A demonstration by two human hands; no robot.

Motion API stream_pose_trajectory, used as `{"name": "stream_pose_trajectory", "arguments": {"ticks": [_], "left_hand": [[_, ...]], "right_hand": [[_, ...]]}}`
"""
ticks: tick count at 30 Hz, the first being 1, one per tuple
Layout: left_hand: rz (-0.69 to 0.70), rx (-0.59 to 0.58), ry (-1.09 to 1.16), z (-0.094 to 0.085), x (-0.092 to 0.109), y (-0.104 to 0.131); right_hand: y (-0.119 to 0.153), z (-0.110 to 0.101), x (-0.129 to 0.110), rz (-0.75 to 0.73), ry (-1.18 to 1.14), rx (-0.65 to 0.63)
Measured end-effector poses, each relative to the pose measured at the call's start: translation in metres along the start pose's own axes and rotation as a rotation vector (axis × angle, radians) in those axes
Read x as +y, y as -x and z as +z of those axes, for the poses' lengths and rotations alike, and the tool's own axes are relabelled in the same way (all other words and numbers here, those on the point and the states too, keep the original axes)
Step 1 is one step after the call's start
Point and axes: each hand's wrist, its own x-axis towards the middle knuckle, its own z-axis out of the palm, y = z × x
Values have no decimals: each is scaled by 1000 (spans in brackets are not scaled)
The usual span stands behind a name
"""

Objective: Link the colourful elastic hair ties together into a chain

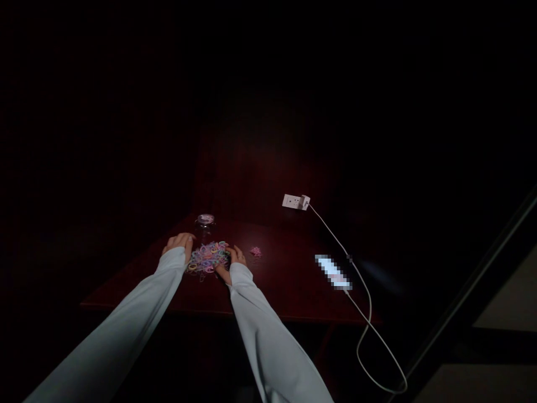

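A pile of coloured rubber bands (pixel 208 257) lay left of centre, low in the frame, on the dark red table (pixel 285 291). The left hand (pixel 178 243) covered its left edge; its grip I couldn't tell. The right hand (pixel 235 261) bordered the right, thumb and fingers spread. A jar (pixel 205 220) stood just above, a pink heap (pixel 255 252) rightward; a lit phone (pixel 333 272) and white cable (pixel 371 305) lay right.

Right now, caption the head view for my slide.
Left hand and right hand flank a colourful pile on a table, pink clump apart.
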Motion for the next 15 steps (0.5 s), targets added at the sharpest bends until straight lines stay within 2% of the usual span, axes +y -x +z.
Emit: {"name": "stream_pose_trajectory", "arguments": {"ticks": [4, 7, 9, 12, 15], "left_hand": [[-21, 36, 131, 0, -21, -18], [-87, 95, 216, -5, -20, -24], [-189, 130, 307, -8, -15, -25], [-326, 134, 454, -10, -11, -21], [-289, 149, 541, -11, -13, -18]], "right_hand": [[1, -1, -4, -38, -3, 8], [4, -9, -15, -56, 35, -11], [6, -15, -24, -112, 80, -60], [10, -15, -38, -365, 135, -197], [12, -5, -47, -595, 156, -305]]}}
